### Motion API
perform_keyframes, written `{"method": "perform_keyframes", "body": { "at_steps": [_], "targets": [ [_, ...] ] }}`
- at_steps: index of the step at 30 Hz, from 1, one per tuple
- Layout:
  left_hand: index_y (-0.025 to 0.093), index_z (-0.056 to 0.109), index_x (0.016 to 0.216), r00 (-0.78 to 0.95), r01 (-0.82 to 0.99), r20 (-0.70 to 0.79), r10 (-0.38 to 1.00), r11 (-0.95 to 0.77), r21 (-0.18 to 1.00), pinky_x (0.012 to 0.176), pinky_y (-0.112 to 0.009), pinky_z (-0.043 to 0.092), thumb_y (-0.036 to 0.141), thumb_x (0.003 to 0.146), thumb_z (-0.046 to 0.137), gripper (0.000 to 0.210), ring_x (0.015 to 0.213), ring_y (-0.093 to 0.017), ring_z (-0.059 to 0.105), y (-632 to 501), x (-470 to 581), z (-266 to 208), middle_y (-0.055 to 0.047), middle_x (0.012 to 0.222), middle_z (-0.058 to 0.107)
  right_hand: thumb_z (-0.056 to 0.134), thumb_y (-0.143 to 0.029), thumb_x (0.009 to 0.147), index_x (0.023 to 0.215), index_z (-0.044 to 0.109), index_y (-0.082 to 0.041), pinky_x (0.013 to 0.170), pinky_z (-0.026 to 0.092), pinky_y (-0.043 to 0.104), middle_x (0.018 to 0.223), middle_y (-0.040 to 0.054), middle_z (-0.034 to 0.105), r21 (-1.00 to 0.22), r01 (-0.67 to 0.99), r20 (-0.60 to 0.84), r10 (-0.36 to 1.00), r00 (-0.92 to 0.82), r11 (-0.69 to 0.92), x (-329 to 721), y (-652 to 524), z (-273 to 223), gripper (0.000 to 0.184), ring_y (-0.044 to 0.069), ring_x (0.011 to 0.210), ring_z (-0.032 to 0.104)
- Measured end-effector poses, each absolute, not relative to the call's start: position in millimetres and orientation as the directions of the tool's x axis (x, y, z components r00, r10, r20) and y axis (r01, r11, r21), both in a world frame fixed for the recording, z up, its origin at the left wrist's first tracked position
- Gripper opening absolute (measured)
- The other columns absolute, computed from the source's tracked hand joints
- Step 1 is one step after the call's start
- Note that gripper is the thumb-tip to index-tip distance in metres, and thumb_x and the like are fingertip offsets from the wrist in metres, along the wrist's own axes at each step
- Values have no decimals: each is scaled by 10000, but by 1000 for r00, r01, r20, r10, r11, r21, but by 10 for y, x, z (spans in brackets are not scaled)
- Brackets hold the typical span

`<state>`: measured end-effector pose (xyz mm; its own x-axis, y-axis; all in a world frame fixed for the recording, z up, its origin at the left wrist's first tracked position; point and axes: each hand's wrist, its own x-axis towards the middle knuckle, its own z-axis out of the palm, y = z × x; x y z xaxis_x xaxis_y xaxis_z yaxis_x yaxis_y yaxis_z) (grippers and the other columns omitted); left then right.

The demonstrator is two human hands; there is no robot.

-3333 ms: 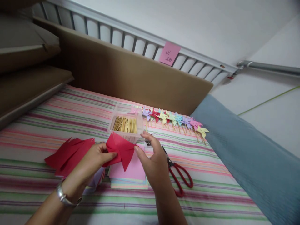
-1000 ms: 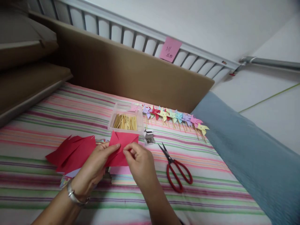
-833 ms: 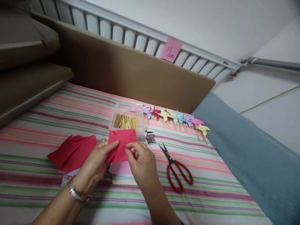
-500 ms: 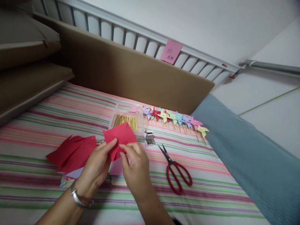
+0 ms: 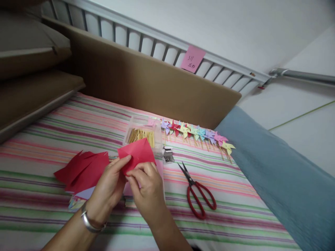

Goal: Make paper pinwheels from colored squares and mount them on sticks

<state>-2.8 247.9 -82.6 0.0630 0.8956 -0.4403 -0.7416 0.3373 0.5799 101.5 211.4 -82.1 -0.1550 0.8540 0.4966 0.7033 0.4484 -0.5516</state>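
A square sheet of red paper (image 5: 140, 151) is held up between my two hands. My left hand (image 5: 115, 179) grips its left side, thumb on the front face. With the fingertips pinched, my right hand (image 5: 145, 186) holds the paper's lower corner; the fingers partly cover that edge. To the left lies a fanned stack of red paper sheets (image 5: 85, 170), with lighter sheets under it. A pink sheet (image 5: 159, 174) lies beneath my hands. Scissors with red handles (image 5: 195, 190) rest to the right, blades slightly apart.
Behind the hands stands a clear plastic box (image 5: 157, 134) of wooden sticks (image 5: 141, 135). Beside it is a small open box of metal pins (image 5: 168, 156). Paper pinwheels on sticks (image 5: 193, 131) lie in a row along a cardboard panel (image 5: 146, 83). Brown packages (image 5: 39, 85) stand at left.
My right fingers have moved from near the paper's middle down and left to its lower corner. The red paper has turned slightly in my left hand.
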Motion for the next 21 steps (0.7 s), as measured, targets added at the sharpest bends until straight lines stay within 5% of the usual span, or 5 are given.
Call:
{"method": "perform_keyframes", "body": {
  "at_steps": [8, 14, 21],
  "targets": [
    [150, 662, 591, 86, -760, -282, 956, 246, 601, 484, -163, 445, 127, 548, 825, 170, 488, -74, 537, 2501, -56, -809, 48, 522, 611, 547, -143, 886, 885, 706, -195, 745, 434, 333, 863, 54, 640, -529, 689, 468, 848, -249, 495, 1042, 2127, -829, 167, 200, 824, 526],
    [131, 665, 620, 173, -665, -316, 933, 347, 661, 479, -185, 435, 148, 584, 817, 157, 491, -94, 558, 2511, -104, -834, 5, 562, 656, 542, -142, 891, 897, 708, -199, 762, 442, 338, 891, 56, 660, -523, 677, 456, 841, -292, 519, 1061, 2126, -836, 175, 202, 849, 536],
    [125, 680, 691, 91, -675, -268, 959, 257, 691, 601, -231, 502, 134, 578, 809, 172, 589, -129, 607, 2535, -136, -832, -18, 657, 704, 590, -131, 867, 851, 686, -178, 807, 447, 306, 865, 48, 667, -715, 545, 426, 891, -157, 438, 1062, 2140, -821, 108, 180, 857, 588]
  ]
}}
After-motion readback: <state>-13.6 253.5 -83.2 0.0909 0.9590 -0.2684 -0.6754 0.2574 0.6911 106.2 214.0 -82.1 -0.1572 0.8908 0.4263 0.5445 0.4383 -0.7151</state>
